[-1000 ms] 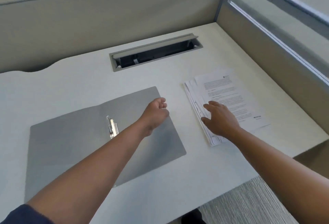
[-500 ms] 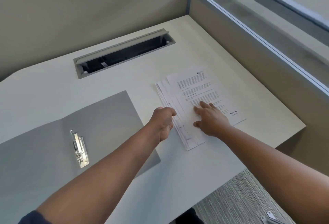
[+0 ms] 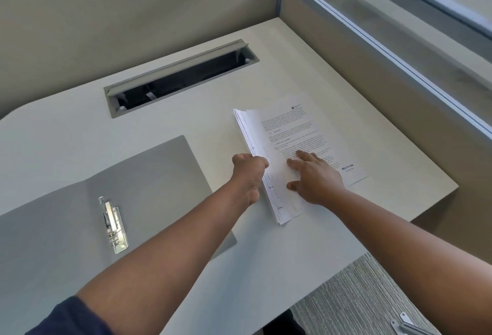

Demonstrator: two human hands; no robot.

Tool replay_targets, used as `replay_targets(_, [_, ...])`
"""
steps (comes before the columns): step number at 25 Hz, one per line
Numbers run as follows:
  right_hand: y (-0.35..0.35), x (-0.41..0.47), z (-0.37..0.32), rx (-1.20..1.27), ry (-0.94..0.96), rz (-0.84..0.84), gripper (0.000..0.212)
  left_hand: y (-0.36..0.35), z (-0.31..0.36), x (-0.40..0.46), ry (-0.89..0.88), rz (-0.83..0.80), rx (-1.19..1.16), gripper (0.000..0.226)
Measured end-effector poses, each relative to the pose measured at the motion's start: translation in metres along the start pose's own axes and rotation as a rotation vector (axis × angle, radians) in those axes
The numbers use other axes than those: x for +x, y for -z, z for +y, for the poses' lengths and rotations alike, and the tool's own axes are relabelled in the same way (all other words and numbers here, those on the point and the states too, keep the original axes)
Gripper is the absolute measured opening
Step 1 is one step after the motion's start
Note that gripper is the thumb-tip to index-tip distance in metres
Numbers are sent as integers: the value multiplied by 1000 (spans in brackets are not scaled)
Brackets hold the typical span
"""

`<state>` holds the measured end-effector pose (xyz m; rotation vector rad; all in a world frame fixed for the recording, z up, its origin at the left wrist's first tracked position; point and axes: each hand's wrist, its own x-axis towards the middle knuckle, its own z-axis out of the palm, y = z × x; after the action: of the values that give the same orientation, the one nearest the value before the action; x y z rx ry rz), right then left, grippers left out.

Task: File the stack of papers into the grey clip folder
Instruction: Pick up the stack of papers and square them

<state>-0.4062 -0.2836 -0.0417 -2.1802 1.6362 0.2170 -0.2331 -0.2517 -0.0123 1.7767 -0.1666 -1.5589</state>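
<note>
**Papers on a cubicle bench**

Pale bench (image 3: 80,148) in a beige-walled cubicle. Stack of papers (image 3: 298,134) lies right of the open grey clip folder (image 3: 159,188). Left hand (image 3: 249,172) pinches the stack's left edge; right hand (image 3: 314,177) lies flat, fingers spread, on top.

I see the thin grey plastic clip folder (image 3: 149,188) lying open and flat on the desk, at left, its silver metal spring clip (image 3: 115,225) fixed along the centre crease. To its right, apart from it, I see the stack of white printed papers (image 3: 300,142) lying flat, slightly fanned at its left edge, top sheet stamped "RECEIVED".
</note>
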Motion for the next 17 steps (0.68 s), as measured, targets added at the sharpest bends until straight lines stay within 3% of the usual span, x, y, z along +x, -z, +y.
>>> replay_targets(3, [0,-2,0,-1,-2,10,72,-2,-9,7,-17,-5,-110,51])
replay_targets(5, [-1,-2,1,2,-4,16,72,-3,-13,5,-128,-49,-113,46])
replay_targets(7, [-2,-2,2,-4,-4,19,72,-8,-17,-1,-310,-110,77,44])
replay_targets(9, [-2,-1,3,-16,0,23,72,-17,-22,-6,-437,-101,372,65])
replay_targets(11, [-2,-1,3,-14,0,26,70,-24,-26,-8,-489,-89,521,78])
replay_targets(13, [-3,-2,4,-7,-1,25,70,-26,-26,-8,-513,-95,404,73])
replay_targets(17, [-2,-3,4,2,-7,17,72,-23,-19,5,-451,69,221,35])
